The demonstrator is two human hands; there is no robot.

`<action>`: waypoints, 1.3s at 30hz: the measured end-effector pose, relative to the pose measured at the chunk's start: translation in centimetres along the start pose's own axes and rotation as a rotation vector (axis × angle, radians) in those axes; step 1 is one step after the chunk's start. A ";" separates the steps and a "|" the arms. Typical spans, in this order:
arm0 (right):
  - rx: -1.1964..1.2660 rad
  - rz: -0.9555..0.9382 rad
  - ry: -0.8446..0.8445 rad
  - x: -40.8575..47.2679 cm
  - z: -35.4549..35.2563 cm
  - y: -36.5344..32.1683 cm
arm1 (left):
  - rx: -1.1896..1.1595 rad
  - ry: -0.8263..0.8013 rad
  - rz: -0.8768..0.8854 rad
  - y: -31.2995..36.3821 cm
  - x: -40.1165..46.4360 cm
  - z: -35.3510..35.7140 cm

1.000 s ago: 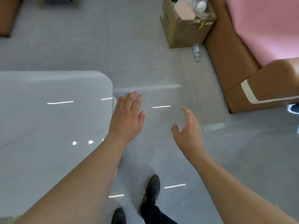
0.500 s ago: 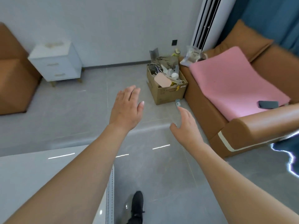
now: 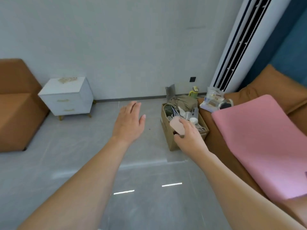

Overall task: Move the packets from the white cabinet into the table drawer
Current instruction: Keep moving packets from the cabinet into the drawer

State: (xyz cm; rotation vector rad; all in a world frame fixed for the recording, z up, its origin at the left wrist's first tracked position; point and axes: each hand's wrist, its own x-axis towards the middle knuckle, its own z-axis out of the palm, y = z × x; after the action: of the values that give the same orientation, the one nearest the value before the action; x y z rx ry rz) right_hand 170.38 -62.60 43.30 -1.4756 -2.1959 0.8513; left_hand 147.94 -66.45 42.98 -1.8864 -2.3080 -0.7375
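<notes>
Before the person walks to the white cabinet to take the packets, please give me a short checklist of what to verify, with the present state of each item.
1. White cabinet in view: ok, it stands against the wall, ahead to the left.
2. Packets located: ok, a light heap lies on the cabinet top; cannot tell if these are the packets.
3. Cabinet drawers: both look closed; contents cannot tell.
4. Left hand free: ok, fingers straight, holding nothing.
5. Right hand free: ok, fingers relaxed, in front of the cardboard box, no grip on anything.
6. Path over the grey floor to the cabinet: ok, nothing lies between.
</notes>
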 end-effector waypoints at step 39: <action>0.189 -0.061 -0.132 84.2 32.8 -41.1 | -0.070 -0.123 -0.253 -65.6 66.9 -1.2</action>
State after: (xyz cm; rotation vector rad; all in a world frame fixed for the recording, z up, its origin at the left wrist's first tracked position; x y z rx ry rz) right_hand 89.17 -5.55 42.61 -1.2903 -2.1713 1.1309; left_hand 69.68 -14.97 46.52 -1.7309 -2.6654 -0.7553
